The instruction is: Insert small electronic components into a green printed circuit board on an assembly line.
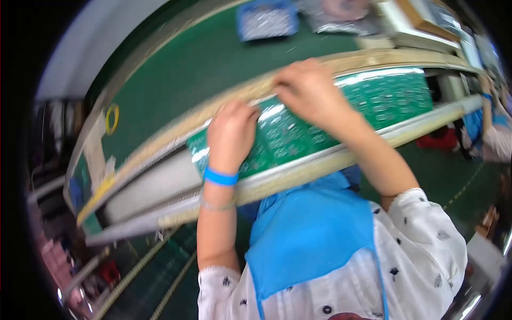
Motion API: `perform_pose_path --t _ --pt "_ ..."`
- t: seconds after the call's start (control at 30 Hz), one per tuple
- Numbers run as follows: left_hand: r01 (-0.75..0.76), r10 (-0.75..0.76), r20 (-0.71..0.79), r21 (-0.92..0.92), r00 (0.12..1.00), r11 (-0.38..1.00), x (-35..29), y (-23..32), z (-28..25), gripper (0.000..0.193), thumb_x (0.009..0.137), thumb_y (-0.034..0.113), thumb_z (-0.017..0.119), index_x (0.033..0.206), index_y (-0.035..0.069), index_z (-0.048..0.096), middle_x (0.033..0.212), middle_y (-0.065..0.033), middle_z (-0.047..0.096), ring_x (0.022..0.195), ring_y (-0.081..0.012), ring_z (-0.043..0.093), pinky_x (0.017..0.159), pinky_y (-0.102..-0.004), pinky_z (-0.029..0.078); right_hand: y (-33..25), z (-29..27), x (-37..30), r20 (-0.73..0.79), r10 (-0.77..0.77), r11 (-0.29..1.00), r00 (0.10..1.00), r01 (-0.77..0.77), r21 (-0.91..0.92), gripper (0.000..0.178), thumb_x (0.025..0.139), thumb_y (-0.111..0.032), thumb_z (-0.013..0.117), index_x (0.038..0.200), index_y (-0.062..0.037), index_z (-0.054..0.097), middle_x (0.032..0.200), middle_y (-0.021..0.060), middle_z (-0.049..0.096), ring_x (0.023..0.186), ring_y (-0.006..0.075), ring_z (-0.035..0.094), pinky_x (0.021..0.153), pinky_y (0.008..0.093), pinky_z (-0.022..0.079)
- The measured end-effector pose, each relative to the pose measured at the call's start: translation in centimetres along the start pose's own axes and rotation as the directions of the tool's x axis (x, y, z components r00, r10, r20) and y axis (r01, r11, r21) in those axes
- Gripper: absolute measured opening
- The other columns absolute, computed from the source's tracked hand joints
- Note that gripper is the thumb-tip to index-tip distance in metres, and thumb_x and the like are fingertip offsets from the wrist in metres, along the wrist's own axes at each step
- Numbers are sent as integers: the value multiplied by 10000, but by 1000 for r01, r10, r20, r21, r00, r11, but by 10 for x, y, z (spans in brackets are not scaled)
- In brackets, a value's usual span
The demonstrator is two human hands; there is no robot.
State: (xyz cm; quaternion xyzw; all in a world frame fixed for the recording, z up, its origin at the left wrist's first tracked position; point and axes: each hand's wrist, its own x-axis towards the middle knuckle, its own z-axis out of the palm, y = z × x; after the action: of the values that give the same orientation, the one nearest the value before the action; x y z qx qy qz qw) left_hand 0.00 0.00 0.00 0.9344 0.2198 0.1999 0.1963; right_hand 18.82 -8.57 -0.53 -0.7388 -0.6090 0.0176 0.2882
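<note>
A long green circuit board panel [282, 140], perhaps more than one board end to end, lies between the two rails of a conveyor track in front of me. Over its left part is my left hand [230, 130], a blue band round the wrist. Its fingers are curled together near the far rail. To the right of it, my right hand [311, 92] reaches over the board to the far rail, thumb and fingers drawn into a pinch. Whatever either hand holds is too small or too blurred to make out.
Beyond the far wooden rail [181, 125] stands a green worktop [176, 80]. On it are a blue bin [244, 24] of small shiny parts, plastic bags [341, 24] and a yellow ring [112, 119]. White boxes [421, 32] stand far right. Another person's arm [486, 106] shows at the right edge.
</note>
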Motion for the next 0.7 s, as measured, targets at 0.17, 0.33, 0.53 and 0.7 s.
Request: perform_pose_path --t 0.17,0.33,0.53,0.7 --pt "-67 65 -27 -80 998 995 38 17 13 127 818 51 701 943 29 706 883 -159 659 813 -343 637 714 -399 514 33 -47 20 -25 102 987 994 -104 -120 141 809 -276 678 900 -181 727 917 45 679 959 287 603 778 476 446" --pt "109 -108 11 -122 994 986 54 35 -11 151 857 41 677 1003 3 687 911 -154 670 834 -309 635 754 -380 505 65 -53 59 -200 40 990 979 -66 -126 130 805 -274 688 861 -159 714 881 38 666 925 278 584 765 462 415" --pt "-64 61 -84 -35 995 997 151 56 -14 110 886 67 637 969 10 681 975 -144 665 924 -323 618 822 -390 493 101 -57 115 -159 -21 937 987 -36 -348 118 748 -191 685 847 -146 731 891 32 670 989 281 562 802 476 384" --pt "-131 156 -104 218 982 967 214 4 32 138 870 82 637 983 37 702 1002 -137 667 917 -341 597 826 -431 491 96 -43 132 -68 -40 878 997 2 -479 143 757 -238 688 854 -154 753 939 27 682 1048 282 541 841 481 370"
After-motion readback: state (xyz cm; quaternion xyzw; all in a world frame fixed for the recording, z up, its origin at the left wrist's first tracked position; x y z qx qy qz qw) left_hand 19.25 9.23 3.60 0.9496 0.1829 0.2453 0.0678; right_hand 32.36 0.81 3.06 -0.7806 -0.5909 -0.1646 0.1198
